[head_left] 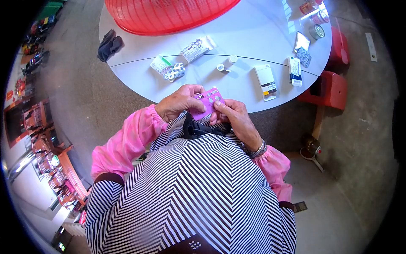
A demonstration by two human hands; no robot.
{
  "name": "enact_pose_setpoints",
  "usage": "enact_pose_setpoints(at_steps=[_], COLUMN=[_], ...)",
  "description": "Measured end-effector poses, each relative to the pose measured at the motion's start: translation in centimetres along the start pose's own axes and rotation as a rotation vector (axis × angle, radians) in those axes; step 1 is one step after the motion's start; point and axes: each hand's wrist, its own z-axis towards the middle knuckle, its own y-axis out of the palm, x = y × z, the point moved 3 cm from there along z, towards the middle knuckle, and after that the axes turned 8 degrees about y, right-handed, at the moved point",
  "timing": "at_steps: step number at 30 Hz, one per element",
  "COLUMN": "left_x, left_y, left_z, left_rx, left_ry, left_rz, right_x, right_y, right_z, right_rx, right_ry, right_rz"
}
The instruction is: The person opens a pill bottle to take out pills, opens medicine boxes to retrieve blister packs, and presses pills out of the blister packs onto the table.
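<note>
A pink blister pack (207,101) with silvery pockets is held between my two hands, just in front of the table's near edge. My left hand (181,101) grips its left side, thumb across the front. On its right side, my right hand (237,116) pinches it with thumb and fingers. Beyond my left hand lie a green-and-white box (160,64) and a silver blister pack (175,71). Another white medicine box (195,50) sits farther back. Two small white cylindrical containers (226,63) are on the table past the pink pack.
A large red mesh cover (169,15) occupies the far side of the white table (249,38). Dark cloth (110,44) hangs at the left edge. Toward the right are a white-and-yellow box (265,80), a blue-and-white box (294,71), a tin (316,31) and a red stool (327,89).
</note>
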Motion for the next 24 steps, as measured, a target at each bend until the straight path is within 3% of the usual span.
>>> enact_pose_setpoints(at_steps=[7,24], left_x=[0.2,0.4], left_y=[0.2,1.0], left_z=[0.9,0.9], left_rx=[-0.075,-0.035], left_ry=[0.015,0.095], left_rz=[0.065,0.116], right_x=[0.1,-0.7], right_y=[-0.1,-0.1], right_z=[0.6,0.6], right_rx=[-0.03,-0.004], right_ry=[0.029,0.008], right_rz=[0.001,-0.066])
